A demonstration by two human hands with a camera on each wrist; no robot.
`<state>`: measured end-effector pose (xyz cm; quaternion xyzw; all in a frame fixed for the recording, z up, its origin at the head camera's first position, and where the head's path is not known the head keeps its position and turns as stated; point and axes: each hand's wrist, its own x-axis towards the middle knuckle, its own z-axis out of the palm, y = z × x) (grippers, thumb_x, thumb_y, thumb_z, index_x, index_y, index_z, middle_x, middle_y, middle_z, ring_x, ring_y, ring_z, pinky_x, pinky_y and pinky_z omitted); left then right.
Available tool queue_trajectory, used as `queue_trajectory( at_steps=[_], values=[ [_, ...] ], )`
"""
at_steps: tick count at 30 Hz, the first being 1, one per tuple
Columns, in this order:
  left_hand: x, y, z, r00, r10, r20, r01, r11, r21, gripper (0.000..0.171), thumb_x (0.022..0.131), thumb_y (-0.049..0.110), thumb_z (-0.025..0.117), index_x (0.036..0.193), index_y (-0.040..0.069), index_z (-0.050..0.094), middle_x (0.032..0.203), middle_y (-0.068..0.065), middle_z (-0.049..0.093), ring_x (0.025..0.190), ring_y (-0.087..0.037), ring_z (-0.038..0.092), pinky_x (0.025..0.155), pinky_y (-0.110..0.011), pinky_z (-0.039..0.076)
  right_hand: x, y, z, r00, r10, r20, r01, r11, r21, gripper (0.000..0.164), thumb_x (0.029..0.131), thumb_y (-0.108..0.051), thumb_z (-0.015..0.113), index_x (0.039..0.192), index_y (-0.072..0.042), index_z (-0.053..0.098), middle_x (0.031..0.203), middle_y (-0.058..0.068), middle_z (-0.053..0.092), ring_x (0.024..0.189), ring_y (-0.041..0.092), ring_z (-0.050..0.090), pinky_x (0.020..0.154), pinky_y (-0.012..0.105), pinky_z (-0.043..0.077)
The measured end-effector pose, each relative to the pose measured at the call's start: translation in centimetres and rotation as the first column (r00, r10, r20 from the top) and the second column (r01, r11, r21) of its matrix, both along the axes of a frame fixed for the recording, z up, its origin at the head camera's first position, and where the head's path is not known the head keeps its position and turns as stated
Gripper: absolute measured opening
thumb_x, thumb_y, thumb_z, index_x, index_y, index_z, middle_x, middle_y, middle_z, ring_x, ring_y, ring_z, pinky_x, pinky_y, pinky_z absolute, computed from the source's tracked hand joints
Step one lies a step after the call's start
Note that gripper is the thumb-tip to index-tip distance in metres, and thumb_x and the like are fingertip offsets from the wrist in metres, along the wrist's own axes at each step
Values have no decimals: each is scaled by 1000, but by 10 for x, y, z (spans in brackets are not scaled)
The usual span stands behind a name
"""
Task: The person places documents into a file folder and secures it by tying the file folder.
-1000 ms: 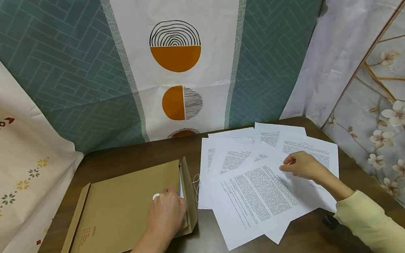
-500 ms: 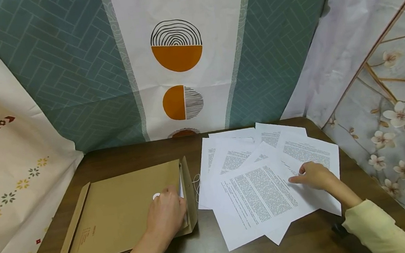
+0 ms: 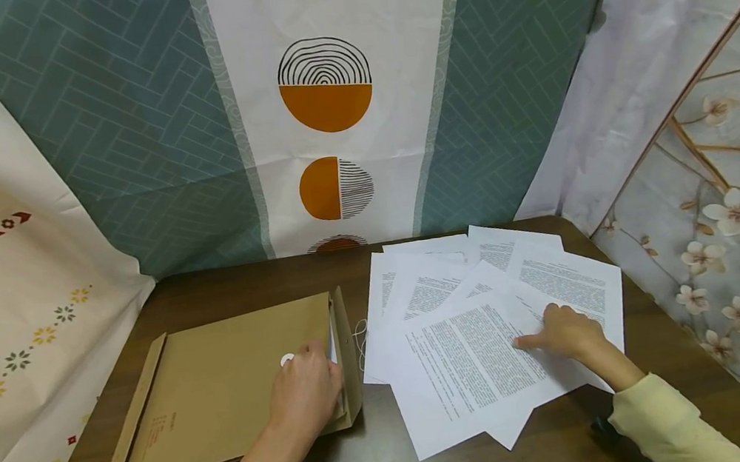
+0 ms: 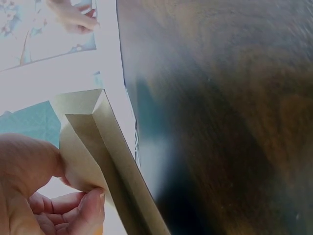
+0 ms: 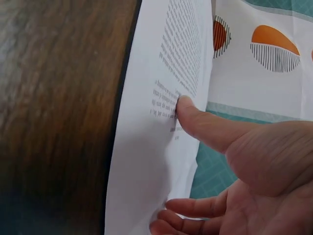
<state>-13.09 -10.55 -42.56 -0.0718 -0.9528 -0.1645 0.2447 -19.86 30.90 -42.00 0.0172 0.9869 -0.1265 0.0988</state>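
Observation:
A brown kraft document envelope [image 3: 236, 370] lies on the left of the table, its mouth facing right. My left hand [image 3: 305, 386] pinches the mouth's upper panel between thumb and fingers; the left wrist view shows the side fold [image 4: 105, 127] standing apart. White paper edges show inside the opening. On the right, several printed sheets overlap in a loose spread. My right hand [image 3: 566, 332] is over the right part of the top sheet [image 3: 469, 359]. Its thumb reaches straight onto the printed side, while the fingertips touch the paper lower down in the right wrist view, apart from the thumb.
A thin white string [image 3: 361, 343] lies between the envelope and the sheets. The brown wooden table [image 3: 377, 446] shows in front of both. A dark object [image 3: 604, 428] sits beneath my right wrist. Patterned cloths [image 3: 153, 133] hang behind and along the sides.
My right hand shifts down and right over the sheets, then back left, its thumb now on the top sheet's print. The left hand keeps its hold on the envelope.

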Motion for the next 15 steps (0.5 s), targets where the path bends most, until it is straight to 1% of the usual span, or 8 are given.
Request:
queue_trajectory(
  at_steps=[3,7,15],
  values=[
    [0,0,0,1000,2,7,-2,1000,1,14,80,3,64,73,1,52,66,-17,59,54,-40,63,46,-50,49,1,-3,1,1000,-18,8,17,999,33,83,77,-61,80,105,14,58,84,16,58,73,30,54,63,48,45],
    [0,0,-1,1000,2,8,-2,1000,-1,14,80,3,64,73,2,52,66,-18,60,54,-41,63,46,-50,49,2,-6,2,1000,-23,8,23,999,43,75,78,-57,81,102,11,61,79,13,58,71,28,54,62,45,44],
    [1,0,-1,1000,5,10,-5,1000,-7,14,80,4,64,73,2,52,66,-17,60,54,-40,63,46,-50,48,3,-11,1,999,-37,6,36,998,49,69,80,-51,81,103,11,63,77,12,57,70,28,54,62,44,43]
  ],
)
